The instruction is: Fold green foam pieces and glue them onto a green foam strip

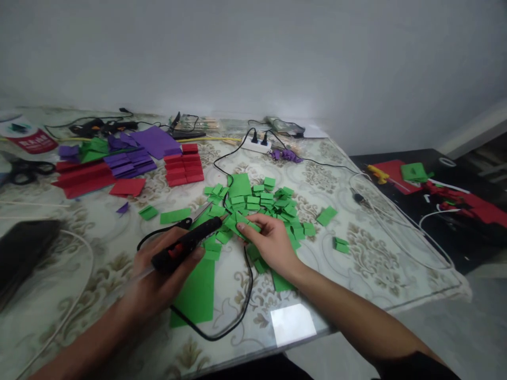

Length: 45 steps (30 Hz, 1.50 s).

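left hand (pixel 152 285) curled around a black hot glue gun (pixel 188 245), a person pinches a folded green paper piece (pixel 233 224) between right thumb and fingers, the right hand (pixel 275 244) holding it beside the nozzle, over the middle of the tabletop (pixel 336 285) toward its near edge. a pile of folded green paper slips (pixel 253 200) spreads beneath and behind the hands, while a white power strip (pixel 256 144) lies near the far edge and black-handled scissors (pixel 29 170) sit toward the far left corner.
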### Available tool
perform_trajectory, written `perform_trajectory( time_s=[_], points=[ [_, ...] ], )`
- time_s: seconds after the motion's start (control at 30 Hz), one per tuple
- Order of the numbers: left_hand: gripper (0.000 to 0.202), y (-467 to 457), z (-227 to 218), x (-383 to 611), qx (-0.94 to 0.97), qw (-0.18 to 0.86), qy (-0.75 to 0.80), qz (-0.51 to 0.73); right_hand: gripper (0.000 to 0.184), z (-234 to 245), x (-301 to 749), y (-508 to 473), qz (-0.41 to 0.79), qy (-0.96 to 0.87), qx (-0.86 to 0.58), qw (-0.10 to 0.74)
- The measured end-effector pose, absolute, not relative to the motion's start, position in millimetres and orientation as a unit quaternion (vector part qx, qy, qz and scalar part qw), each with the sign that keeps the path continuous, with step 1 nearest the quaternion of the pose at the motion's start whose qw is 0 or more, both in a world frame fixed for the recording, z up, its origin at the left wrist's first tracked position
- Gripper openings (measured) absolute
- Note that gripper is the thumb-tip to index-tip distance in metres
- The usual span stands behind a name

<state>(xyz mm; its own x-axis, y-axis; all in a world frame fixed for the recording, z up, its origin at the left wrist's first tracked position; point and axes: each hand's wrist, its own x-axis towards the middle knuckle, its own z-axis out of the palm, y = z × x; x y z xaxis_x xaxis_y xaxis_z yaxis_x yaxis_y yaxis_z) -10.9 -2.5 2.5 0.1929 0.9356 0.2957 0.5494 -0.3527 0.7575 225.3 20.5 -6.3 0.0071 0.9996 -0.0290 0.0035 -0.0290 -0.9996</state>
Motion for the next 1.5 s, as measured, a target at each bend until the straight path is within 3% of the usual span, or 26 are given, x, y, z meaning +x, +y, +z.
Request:
perform_trajectory(
  time_s=[0.23,1.1,1.5],
  points=[
    [0.011,-3.8,2.5,-13.5,0.773,0.213,0.467,0.372,0.024,-6.5,224.8,16.4,0.450,-0.525,-0.538,0.482],
    [0.024,1.1,7.9,-9.6,0.804,0.175,0.446,0.352,0.027,-1.7,222.6,10.5,0.476,-0.509,-0.538,0.474],
    [0.021,1.8,6.7,-6.7,0.808,0.156,0.451,0.345,0.020,-2.6,225.9,6.4,0.321,-0.620,-0.551,0.457]
  ],
)
